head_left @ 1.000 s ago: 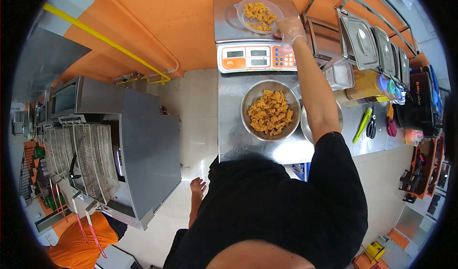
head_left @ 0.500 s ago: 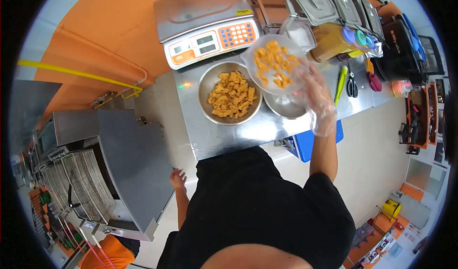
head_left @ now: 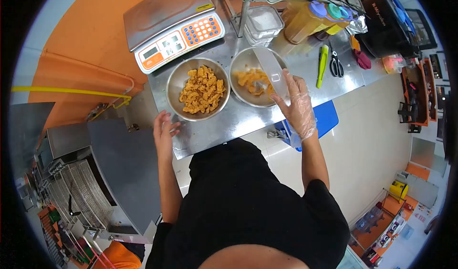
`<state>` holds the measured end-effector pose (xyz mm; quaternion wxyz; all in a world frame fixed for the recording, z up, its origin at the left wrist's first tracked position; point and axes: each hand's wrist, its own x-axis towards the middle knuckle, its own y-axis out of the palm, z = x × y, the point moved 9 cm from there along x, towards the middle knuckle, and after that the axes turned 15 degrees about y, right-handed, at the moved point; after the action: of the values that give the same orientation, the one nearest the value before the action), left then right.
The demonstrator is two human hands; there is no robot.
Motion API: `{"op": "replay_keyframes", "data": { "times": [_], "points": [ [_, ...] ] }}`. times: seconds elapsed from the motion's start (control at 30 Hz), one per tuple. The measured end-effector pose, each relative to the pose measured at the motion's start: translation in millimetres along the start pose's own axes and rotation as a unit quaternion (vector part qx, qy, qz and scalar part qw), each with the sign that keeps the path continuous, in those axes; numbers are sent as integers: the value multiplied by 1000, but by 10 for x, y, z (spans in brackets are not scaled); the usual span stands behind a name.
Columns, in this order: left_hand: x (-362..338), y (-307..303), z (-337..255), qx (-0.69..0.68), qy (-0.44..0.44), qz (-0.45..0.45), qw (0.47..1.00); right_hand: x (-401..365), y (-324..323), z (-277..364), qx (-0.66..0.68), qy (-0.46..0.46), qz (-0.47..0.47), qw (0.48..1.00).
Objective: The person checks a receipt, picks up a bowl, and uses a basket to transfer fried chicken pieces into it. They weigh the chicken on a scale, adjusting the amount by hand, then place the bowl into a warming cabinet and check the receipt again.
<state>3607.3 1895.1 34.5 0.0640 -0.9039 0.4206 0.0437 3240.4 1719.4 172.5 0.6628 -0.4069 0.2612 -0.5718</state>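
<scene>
Nearby, scale (head_left: pixel 167 18) and bottles (head_left: pixel 304 23) stand behind two bowls (head_left: pixel 175 84).

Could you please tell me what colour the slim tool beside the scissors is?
Bright yellow-green tool, seen best in the head view.

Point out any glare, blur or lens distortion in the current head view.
In the head view, fisheye bending with black corners; in the same view, glare off the near side of the steel table; there too, food pieces in the right bowl look smeared, those in the left bowl crisper.
</scene>
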Motion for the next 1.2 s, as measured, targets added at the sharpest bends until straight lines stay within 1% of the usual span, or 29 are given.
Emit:
{"op": "replay_keyframes", "data": {
  "times": [0.03, 0.07, 0.13, 0.17, 0.2, 0.23, 0.27, 0.3, 0.33, 0.37, 0.4, 0.43, 0.47, 0.5, 0.57, 0.6, 0.63, 0.67, 0.73, 0.77, 0.83, 0.87, 0.9, 0.97, 1.0, 1.03, 1.1, 1.17, 1.2],
  "points": [
    [1, 197, 15, -3, -27, 43, 999, -17, -51, -2, -1, 8, -10, 1000],
    [39, 302, 20, -7, -25, 46, 999, -19, -90, 4, -1, 15, -21, 1000],
    [63, 524, 134, -23, -57, 99, 993, -39, -108, -19, 3, 30, -34, 999],
    [68, 574, 181, -25, -54, 103, 993, -37, -119, -44, 9, 43, -44, 998],
    [84, 637, 184, -65, -51, 99, 992, -36, -126, -51, 7, 44, -49, 998],
    [99, 682, 183, -106, -49, 95, 989, -44, -203, -101, 18, 65, -90, 994],
    [112, 686, 193, -117, -52, 89, 988, -55, -255, -128, 28, 86, -129, 987],
    [126, 665, 210, -117, -54, 92, 987, -41, -215, -95, 25, 90, -130, 987],
    [135, 643, 221, -112, -42, 94, 988, -42, -242, -287, 250, 169, -153, 941],
    [150, 639, 213, -106, -29, 95, 989, -86, -172, -491, 461, 238, -169, 838],
    [134, 641, 195, -108, -31, 100, 989, -197, -132, -651, 506, 292, -227, 779],
    [109, 591, 158, -106, -28, 91, 990, -213, -112, -724, 505, 292, -230, 779],
    [113, 555, 139, -103, -27, 81, 991, -289, -11, -985, 608, 325, -227, 687],
    [124, 551, 153, -102, -31, 81, 991, -381, 136, -1267, 699, 354, -217, 582],
    [104, 511, 187, -139, -42, 74, 987, -459, 165, -1638, 572, 380, -213, 694],
    [126, 496, 208, -134, -48, 66, 988, -432, 153, -1698, 597, 383, -214, 671],
    [151, 414, 250, -124, -46, 80, 988, -475, 177, -1645, 622, 383, -218, 648],
    [136, 390, 262, -113, -45, 97, 988, -475, 192, -1626, 620, 388, -215, 647],
    [111, 387, 271, -100, -44, 101, 989, -423, 117, -1630, 661, 392, -236, 595],
    [148, 400, 250, -91, -35, 104, 990, -395, 67, -1577, 663, 386, -241, 594],
    [127, 305, 223, -88, -29, 102, 991, -342, 56, -1140, 637, 361, -206, 649],
    [86, 298, 207, -82, -28, 97, 991, -324, 126, -1107, 643, 339, -166, 667],
    [33, 267, 188, -84, -21, 102, 991, -317, 231, -1000, 635, 342, -130, 680],
    [-70, 108, 188, -38, -20, 108, 993, -237, 452, -553, 586, 357, -75, 724],
    [-115, 45, 162, -35, -7, 103, 994, -57, 575, -241, 595, 331, -12, 733],
    [-177, 51, 166, -49, -11, 110, 993, 129, 712, 85, 602, 301, 50, 738],
    [-300, 78, 179, -78, -22, 123, 989, 624, 1044, 539, 624, 285, 84, 723],
    [-385, -1, 310, -47, -12, 136, 990, 1318, 1608, 877, 644, 259, 142, 705],
    [-461, 22, 214, -51, -20, 135, 989, 1595, 1799, 1062, 639, 285, 148, 699]
  ]
}}
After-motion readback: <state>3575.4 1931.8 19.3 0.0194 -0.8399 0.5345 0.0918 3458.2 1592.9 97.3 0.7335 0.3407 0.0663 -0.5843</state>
